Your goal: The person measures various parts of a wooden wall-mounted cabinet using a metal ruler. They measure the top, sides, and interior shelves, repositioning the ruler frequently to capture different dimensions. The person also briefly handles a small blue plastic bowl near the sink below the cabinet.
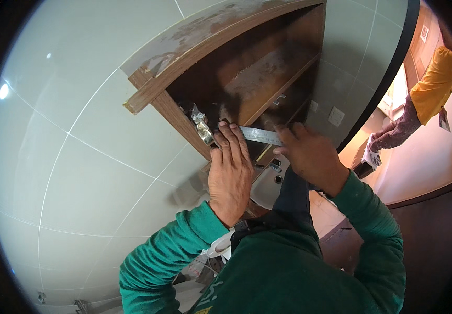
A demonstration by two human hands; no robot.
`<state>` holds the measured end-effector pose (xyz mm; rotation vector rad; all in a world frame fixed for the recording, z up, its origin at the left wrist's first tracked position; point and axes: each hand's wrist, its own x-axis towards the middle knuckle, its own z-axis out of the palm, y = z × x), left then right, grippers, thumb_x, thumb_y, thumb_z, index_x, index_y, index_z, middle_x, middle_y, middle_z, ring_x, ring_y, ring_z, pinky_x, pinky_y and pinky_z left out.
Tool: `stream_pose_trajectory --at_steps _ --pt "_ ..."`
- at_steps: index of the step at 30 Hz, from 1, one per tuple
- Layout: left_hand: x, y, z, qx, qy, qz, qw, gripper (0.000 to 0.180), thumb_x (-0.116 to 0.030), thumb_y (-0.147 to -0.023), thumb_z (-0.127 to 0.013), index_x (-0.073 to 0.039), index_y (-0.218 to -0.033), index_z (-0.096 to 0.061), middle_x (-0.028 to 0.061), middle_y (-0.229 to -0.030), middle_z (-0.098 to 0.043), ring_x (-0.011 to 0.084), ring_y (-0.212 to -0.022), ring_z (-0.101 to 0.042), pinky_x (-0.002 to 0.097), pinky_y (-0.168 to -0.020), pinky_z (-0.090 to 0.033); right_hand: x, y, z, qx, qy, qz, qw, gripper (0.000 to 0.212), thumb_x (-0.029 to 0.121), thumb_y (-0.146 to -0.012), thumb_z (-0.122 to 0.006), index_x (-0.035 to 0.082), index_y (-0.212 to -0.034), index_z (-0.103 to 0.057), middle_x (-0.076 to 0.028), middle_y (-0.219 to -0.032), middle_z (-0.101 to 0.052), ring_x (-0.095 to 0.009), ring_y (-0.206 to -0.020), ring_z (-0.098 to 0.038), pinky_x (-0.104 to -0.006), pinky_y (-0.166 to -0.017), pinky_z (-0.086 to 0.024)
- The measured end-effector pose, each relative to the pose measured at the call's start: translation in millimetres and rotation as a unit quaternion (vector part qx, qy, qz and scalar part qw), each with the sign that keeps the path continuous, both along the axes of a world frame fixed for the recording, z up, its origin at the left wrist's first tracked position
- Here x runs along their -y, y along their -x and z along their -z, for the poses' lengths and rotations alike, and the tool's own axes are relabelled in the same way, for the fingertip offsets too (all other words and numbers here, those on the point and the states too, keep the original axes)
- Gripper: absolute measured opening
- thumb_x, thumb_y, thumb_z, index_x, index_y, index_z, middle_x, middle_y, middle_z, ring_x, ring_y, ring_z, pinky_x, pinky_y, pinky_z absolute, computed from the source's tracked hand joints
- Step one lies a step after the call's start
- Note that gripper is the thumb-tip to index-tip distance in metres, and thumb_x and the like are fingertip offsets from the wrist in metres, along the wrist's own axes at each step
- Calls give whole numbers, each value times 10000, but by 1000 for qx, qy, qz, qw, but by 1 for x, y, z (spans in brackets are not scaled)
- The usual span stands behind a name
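Observation:
A silver metal ruler (260,135) with fine markings spans the gap between my hands, in front of the open wooden cabinet (176,119). My right hand (312,154) pinches its right end between thumb and fingers. Straight and close together, the fingers of my left hand (231,170) lie flat at the cabinet's left side, over the ruler's left end. My left thumb is mostly hidden. Just left of those fingertips is a shiny, crumpled metallic piece (201,127); its exact kind cannot be made out.
Pale tiled wall (95,167) surrounds the cabinet, which has a wooden shelf (268,102) inside. Below my hands is a white washbasin (262,189). A white wall switch (336,116) sits to the right. Beyond the dark-framed doorway, a person in an orange top (435,78) stands.

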<state>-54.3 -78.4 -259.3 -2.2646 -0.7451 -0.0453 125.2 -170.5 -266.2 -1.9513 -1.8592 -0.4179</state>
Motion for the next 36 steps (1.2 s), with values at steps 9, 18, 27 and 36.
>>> stream_pose_trajectory --at_steps 9,18,27,36 --pt "-18 -15 2 21 -11 9 1000 605 -148 -954 -546 151 -1468 -436 352 -1435 -534 392 -1274 -591 430 -1038 -467 -16 -27 15 64 -11 39 997 274 188 -903 -693 69 -1130 -595 -118 -916 -669 -319 -721 -713 -411 -573 -573" --pt "-36 -28 9 112 34 42 992 605 -75 -899 -612 165 -1432 -452 351 -1433 -521 411 -1316 -565 432 -1096 -479 -36 -44 20 39 -44 23 998 194 122 -914 -626 82 -1104 -611 -138 -897 -674 -346 -713 -716 -446 -583 -574" --pt "-32 -18 9 135 71 59 986 638 -65 -889 -649 197 -1427 -427 397 -1474 -457 447 -1341 -542 445 -1129 -467 -28 -24 18 47 -30 57 997 202 131 -905 -637 38 -1081 -602 -141 -880 -661 -325 -702 -711 -425 -573 -576" --pt "-21 -23 4 87 73 24 993 700 -73 -864 -664 226 -1434 -388 424 -1454 -457 474 -1344 -537 455 -1133 -464 -19 -10 31 14 -56 64 996 252 115 -905 -650 36 -1142 -614 -147 -863 -690 -308 -662 -724 -391 -528 -578"
